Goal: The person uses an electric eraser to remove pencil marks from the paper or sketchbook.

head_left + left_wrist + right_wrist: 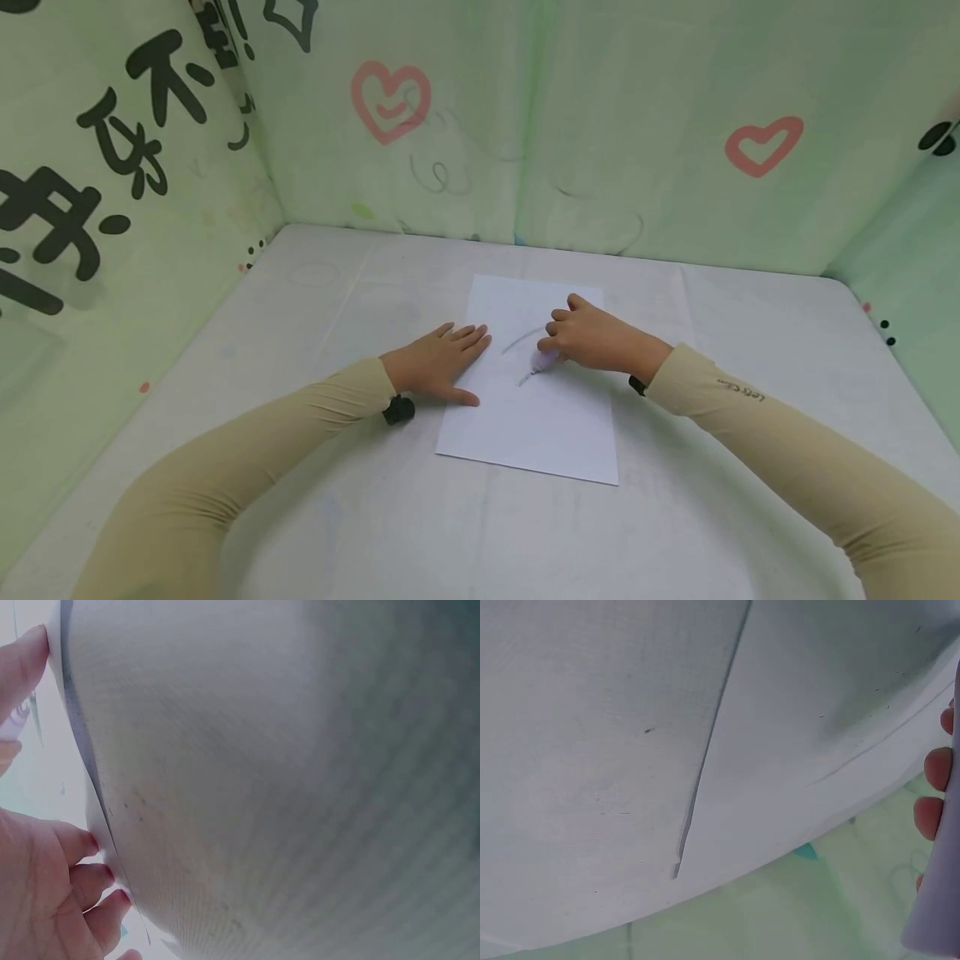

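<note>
Apparently, paper (528, 437) is steadied by the left hand (437, 364), fingers spread; a pen (545, 360) is gripped for marking by the right hand (597, 337), fingers curled.

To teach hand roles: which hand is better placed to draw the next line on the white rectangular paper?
Probably the right hand: it grips the thick pale purple pen, tip at the paper. The left hand rests spread across the paper's edge, holding nothing.
</note>
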The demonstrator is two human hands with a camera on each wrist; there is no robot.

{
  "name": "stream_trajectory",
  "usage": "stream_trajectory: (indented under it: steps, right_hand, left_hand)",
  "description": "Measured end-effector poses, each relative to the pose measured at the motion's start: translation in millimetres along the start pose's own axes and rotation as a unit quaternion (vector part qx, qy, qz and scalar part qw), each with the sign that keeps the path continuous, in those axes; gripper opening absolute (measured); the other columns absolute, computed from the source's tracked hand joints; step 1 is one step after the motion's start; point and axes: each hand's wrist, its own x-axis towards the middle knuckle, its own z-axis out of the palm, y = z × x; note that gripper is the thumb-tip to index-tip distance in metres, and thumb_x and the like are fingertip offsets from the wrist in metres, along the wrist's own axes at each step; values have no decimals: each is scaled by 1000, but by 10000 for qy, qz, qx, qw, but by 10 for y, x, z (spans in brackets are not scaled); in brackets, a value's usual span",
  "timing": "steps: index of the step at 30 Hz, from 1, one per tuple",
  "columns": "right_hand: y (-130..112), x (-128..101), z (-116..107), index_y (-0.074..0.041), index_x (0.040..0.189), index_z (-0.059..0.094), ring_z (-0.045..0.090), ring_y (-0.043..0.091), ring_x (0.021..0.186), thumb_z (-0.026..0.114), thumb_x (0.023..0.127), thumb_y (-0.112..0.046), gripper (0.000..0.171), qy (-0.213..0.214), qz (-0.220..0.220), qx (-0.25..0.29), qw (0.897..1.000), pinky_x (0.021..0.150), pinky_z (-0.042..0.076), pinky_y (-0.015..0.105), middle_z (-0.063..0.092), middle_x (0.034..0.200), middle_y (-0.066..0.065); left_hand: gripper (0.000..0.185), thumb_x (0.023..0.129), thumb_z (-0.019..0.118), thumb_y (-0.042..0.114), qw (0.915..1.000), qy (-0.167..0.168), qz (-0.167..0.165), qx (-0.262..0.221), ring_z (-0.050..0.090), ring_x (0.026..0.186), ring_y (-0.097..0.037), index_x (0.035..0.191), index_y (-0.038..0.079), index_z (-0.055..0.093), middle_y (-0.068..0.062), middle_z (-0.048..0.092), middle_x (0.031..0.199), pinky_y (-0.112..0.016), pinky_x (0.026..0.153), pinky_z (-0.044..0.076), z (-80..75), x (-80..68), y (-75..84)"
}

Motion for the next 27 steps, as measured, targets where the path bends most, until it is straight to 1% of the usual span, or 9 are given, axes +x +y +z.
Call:
stream_trajectory:
  steps: [2, 7, 12, 16, 21, 27]
  right_hand:
    - [-4, 2, -4, -22, 85, 66, 50, 16, 68, 80, 68, -28, 23, -5, -57, 34, 10000, 66, 31, 31, 61, 69, -3]
    - [-6, -4, 3, -21, 85, 66, 50, 17, 68, 80, 67, -28, 24, 58, 57, -124, 9999, 66, 31, 32, 61, 70, -2]
    - [-14, -9, 12, -22, 85, 66, 50, 16, 68, 80, 66, -30, 25, 54, -66, -51, 10000, 66, 32, 31, 60, 69, -3]
    - [-13, -9, 20, -21, 85, 66, 50, 17, 68, 80, 67, -29, 25, 95, 64, -168, 9998, 66, 32, 32, 61, 70, -2]
    - [-23, -11, 18, -22, 85, 66, 51, 16, 68, 81, 66, -28, 25, 119, -23, -8, 9999, 66, 31, 31, 61, 69, -3]
    - [-28, -6, 11, -21, 85, 66, 51, 17, 69, 81, 67, -26, 24, 116, 42, -178, 9998, 67, 33, 33, 61, 70, -1]
  left_hand:
    - [96, 86, 47, 66, 10000, -9, -9, 17, 12, 147, -26, 152, 6, 10, -11, 8, 159, -46, 119, 9, 2, 2, -1]
    - [96, 86, 47, 65, 10000, -25, -30, 17, 12, 147, -26, 152, 6, 10, -11, 8, 159, -46, 120, 9, -3, 0, 2]
    - [96, 86, 47, 66, 10000, -54, -42, -1, 11, 147, -25, 152, 6, 9, -11, 8, 159, -45, 120, 9, -4, -4, 8]
    - [95, 87, 48, 65, 10000, -33, -29, 2, 12, 147, -26, 151, 6, 10, -11, 9, 159, -45, 120, 9, -6, -6, 12]
    - [95, 87, 47, 65, 10000, -45, -39, 2, 11, 147, -26, 152, 6, 10, -11, 8, 159, -45, 120, 9, -2, -3, 13]
    - [96, 86, 46, 67, 9999, -67, -88, 57, 10, 148, -25, 152, 7, 9, -10, 7, 159, -45, 120, 8, 3, 7, 7]
